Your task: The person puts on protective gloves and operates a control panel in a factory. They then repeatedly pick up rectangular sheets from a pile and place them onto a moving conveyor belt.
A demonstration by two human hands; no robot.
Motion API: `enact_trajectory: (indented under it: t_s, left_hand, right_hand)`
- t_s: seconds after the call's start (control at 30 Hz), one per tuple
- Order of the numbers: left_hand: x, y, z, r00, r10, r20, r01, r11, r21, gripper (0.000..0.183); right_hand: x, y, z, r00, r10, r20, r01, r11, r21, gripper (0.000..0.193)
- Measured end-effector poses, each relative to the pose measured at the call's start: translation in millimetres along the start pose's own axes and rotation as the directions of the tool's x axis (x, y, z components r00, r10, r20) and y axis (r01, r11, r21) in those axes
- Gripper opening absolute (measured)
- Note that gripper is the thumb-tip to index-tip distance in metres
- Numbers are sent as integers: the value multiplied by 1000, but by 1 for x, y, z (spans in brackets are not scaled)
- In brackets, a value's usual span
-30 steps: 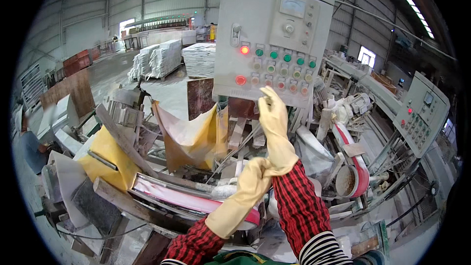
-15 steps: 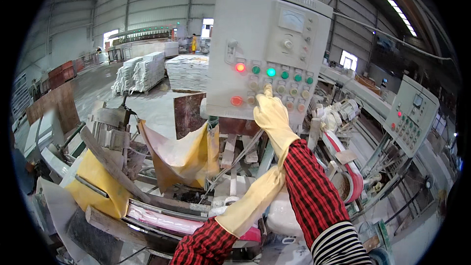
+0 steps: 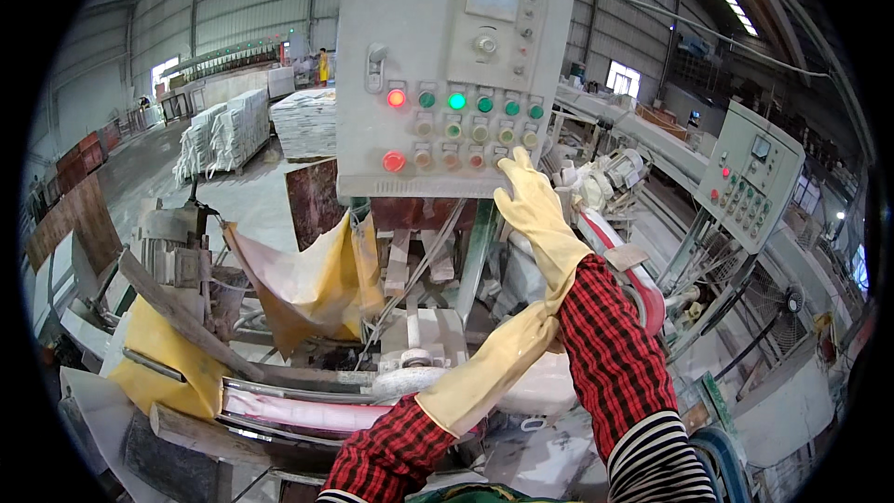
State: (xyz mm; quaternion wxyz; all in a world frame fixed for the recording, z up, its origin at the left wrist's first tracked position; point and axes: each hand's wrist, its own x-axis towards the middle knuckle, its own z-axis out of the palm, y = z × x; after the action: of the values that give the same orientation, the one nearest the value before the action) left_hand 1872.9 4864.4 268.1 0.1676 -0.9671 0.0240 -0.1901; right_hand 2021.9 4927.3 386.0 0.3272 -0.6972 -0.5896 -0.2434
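A grey control box fills the upper middle, with rows of buttons, a dial and a meter. One red lamp and one green lamp glow on it. My right hand, in a cream rubber glove, is at the box's lower right corner. Its fingers are parted and hold nothing, the tips over the end of the lowest button row; whether they touch a button cannot be told. My left hand, gloved alike, lies against the right wrist. Its fingers are hidden behind that wrist.
Below the box lie machine parts, a yellow sheet and a pink-and-white belt. A second control box stands at right, near a fan. Stacked pale slabs and a distant person in yellow are behind.
My right hand has moved from a button under the lit green lamp to the box's lower right corner, and its fingers have spread. The view has swung right. The same lamps glow.
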Motion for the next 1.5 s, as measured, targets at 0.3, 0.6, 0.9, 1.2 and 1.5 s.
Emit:
enact_trajectory:
  t_s: [0.3,0.6,0.9,1.2,1.5]
  left_hand:
    - [7,-32,-17,959,-282,26,264,858,-441,39]
    - [26,-11,2,956,-292,21,203,608,-768,44]
    - [38,-14,8,936,-348,61,229,466,-855,43]
    - [30,31,28,797,-589,-132,172,431,-886,42]
    - [-18,59,1,668,-735,-119,311,421,-852,30]
  right_hand:
    - [37,13,32,998,-48,-41,44,996,-81,25]
    - [20,47,12,974,-95,-204,121,985,120,34]
    - [37,74,32,985,-97,-141,97,995,-7,20]
    - [11,31,22,903,425,59,-307,545,780,34]
    - [-26,-53,-30,944,193,268,87,-928,362,37]
